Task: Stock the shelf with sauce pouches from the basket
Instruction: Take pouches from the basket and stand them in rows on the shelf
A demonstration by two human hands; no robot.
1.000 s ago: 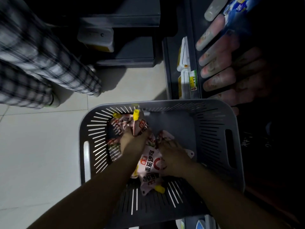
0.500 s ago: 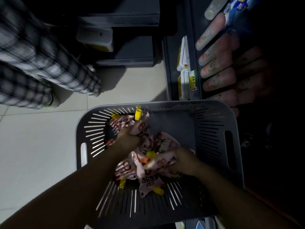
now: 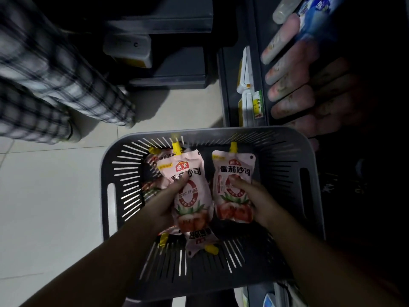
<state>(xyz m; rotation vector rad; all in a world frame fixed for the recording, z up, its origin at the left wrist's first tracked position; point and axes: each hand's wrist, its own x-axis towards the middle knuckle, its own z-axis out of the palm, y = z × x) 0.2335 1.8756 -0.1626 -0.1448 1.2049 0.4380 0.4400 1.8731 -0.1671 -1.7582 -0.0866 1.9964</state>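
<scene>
A grey slotted basket (image 3: pixel 287 156) sits on the floor below me. My left hand (image 3: pixel 168 200) grips a pink tomato sauce pouch (image 3: pixel 188 173) with a yellow cap, held upright above the basket. My right hand (image 3: pixel 254 196) grips a second pink pouch (image 3: pixel 234 173), also upright, thumb on its front. Several more pouches (image 3: pixel 199 238) lie in the basket under my hands. The dark shelf (image 3: pixel 228 85) stands at the right, with rows of pink pouches (image 3: pixel 292 69) lying on it.
A person in checked trousers (image 3: pixel 55 69) stands at the upper left on the white tiled floor (image 3: pixel 55 207). Yellow and white price tags (image 3: pixel 250 94) line the shelf edge. A dark shelf base (image 3: pixel 177 54) fills the top middle.
Both hands have risen from the pile in the basket, each lifting one pouch upright with its front facing me.
</scene>
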